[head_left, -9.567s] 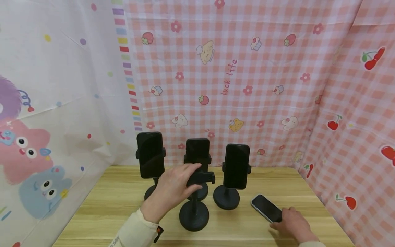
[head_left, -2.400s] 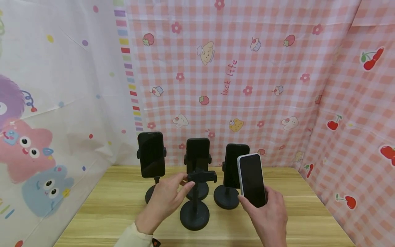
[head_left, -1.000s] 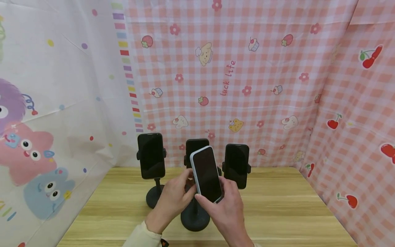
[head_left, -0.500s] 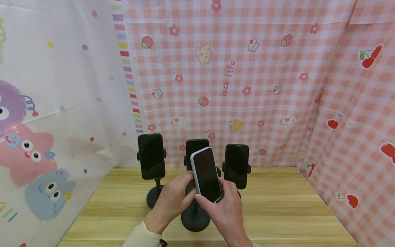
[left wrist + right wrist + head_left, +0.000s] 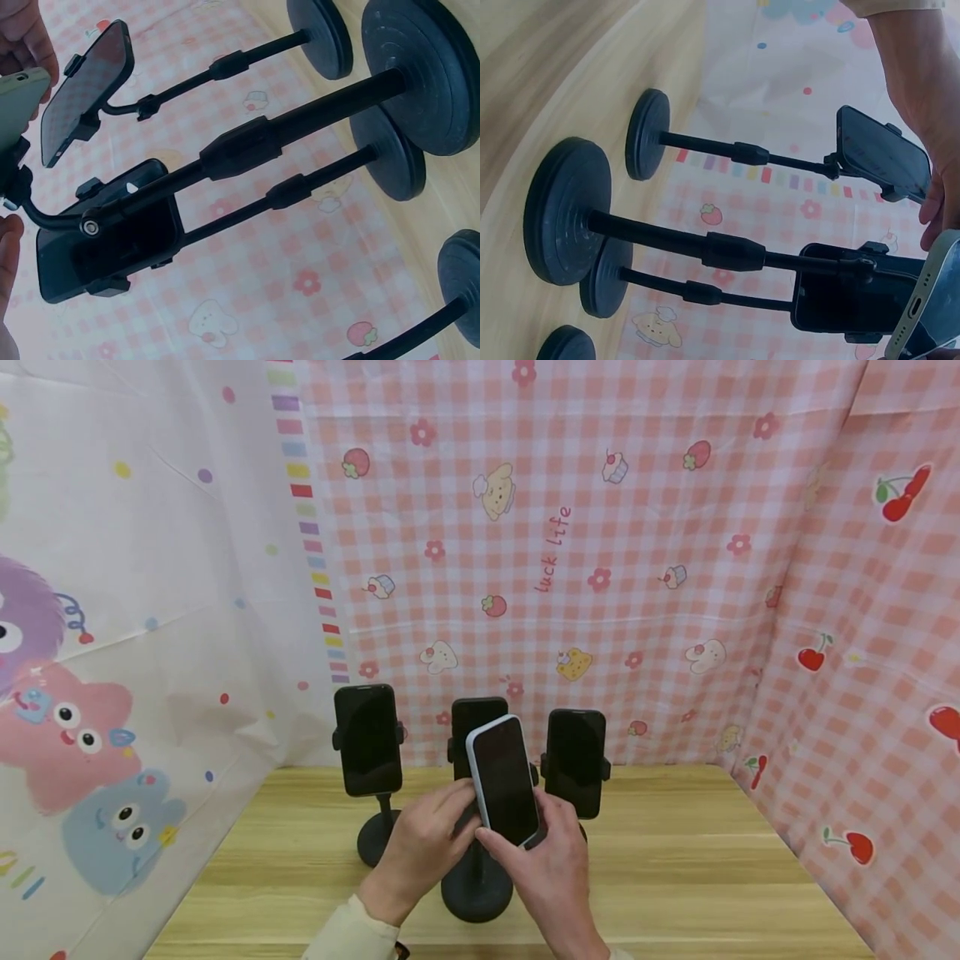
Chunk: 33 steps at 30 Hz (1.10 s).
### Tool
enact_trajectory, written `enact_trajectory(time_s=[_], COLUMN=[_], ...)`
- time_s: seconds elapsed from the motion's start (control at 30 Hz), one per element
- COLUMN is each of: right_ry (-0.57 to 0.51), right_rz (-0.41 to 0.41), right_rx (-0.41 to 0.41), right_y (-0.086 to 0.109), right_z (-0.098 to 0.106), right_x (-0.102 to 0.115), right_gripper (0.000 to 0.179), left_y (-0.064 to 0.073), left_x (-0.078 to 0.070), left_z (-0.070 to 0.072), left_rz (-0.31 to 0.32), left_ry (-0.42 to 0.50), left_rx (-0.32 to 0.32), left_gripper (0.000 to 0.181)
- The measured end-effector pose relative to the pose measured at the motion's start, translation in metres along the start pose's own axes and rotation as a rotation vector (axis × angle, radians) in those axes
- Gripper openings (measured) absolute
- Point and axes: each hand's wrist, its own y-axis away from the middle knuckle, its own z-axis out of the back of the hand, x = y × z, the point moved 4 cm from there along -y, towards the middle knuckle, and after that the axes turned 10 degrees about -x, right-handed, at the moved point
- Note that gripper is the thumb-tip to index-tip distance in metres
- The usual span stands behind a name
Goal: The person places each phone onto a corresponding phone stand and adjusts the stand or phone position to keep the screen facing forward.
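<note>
A phone with a pale blue edge [image 5: 506, 781] stands tilted at the front phone stand [image 5: 477, 889], its dark screen toward me. My right hand [image 5: 551, 860] grips its lower part, thumb at the bottom left corner, fingers along the right edge. My left hand [image 5: 423, 843] pinches the stand's holder at the phone's left edge, the holder mostly hidden behind the phone. In the left wrist view the phone's end [image 5: 19, 105] sits right at the holder [image 5: 15, 180], above the stand's pole [image 5: 247, 146]. In the right wrist view the phone's port end [image 5: 930, 300] faces the camera.
Behind stand three black stands with dark phones: a left phone [image 5: 367, 739], a middle phone [image 5: 478, 714], partly covered, and a right phone [image 5: 576, 760]. The wooden table [image 5: 675, 868] meets a pink checked cloth [image 5: 645, 527] at the back and sides.
The phone lay on the table at right, was lifted by my right hand, then moved left to the front stand. Over the last second both hands and the phone shift only slightly.
</note>
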Motion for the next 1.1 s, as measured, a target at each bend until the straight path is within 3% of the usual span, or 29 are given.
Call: enact_trajectory(time_s=[0.1, 0.33, 0.6, 1.1], right_ry=[-0.008, 0.001, 0.008, -0.005], right_rz=[-0.025, -0.066, -0.056, -0.067], right_rx=[-0.009, -0.002, -0.015, -0.043], right_y=[0.0003, 0.0000, 0.0001, -0.0025], right_z=[-0.0013, -0.0020, -0.0046, -0.0062], right_x=[-0.0010, -0.0022, -0.0033, -0.0090], right_gripper=[0.087, 0.090, 0.081, 0.085], left_y=[0.0013, 0.0028, 0.0024, 0.0044], left_x=[0.0002, -0.0014, -0.0035, -0.0032], left_z=[-0.0008, -0.0030, -0.0012, 0.0003], left_rz=[-0.014, -0.063, -0.114, -0.209], left_ry=[-0.005, -0.055, -0.099, -0.108], left_rx=[-0.024, -0.055, -0.062, -0.073], left_gripper=[0.021, 0.029, 0.033, 0.031])
